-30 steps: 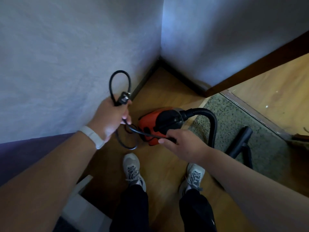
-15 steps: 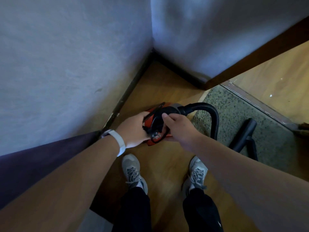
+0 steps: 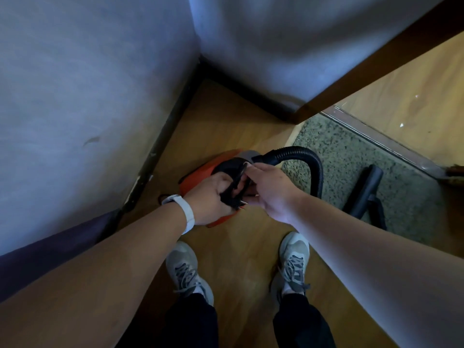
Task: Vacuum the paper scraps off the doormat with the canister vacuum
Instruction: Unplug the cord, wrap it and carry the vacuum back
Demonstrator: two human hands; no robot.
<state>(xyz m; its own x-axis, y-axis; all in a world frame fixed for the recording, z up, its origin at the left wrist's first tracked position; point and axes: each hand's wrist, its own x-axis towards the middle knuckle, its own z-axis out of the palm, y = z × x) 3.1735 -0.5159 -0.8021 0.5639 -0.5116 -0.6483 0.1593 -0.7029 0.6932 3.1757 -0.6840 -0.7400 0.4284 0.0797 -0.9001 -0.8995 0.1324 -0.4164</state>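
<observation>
1. Directly ahead of the person's feet, at twelve o'clock, the orange canister vacuum point(image 3: 199, 172) sits on the wooden floor point(image 3: 226, 116), close to the corner where two pale walls meet.
2. Over the vacuum's black top, the left hand point(image 3: 209, 197) is curled around a bunch of black cord point(image 3: 233, 194), and a white wristband point(image 3: 185, 213) circles that wrist.
3. From four o'clock of the vacuum, the right hand point(image 3: 270, 190) comes in with its fingers bent inward onto the same cord, touching the left hand; how firmly it pinches cannot be told.
4. A ribbed black hose point(image 3: 312, 162) leaves the vacuum at two o'clock, arches up and drops behind the right forearm.
5. At three o'clock of the vacuum lies the speckled grey-green doormat point(image 3: 346, 156), with a black wand point(image 3: 367, 189) lying on it, apart from both hands.
6. Beyond the mat, at one o'clock, a metal threshold strip point(image 3: 376, 136) runs across, and small white specks point(image 3: 401, 125) lie on the lighter floor past it.
7. Grey laced shoes, left point(image 3: 185, 270) and right point(image 3: 295, 257), stand at six o'clock of the vacuum.
</observation>
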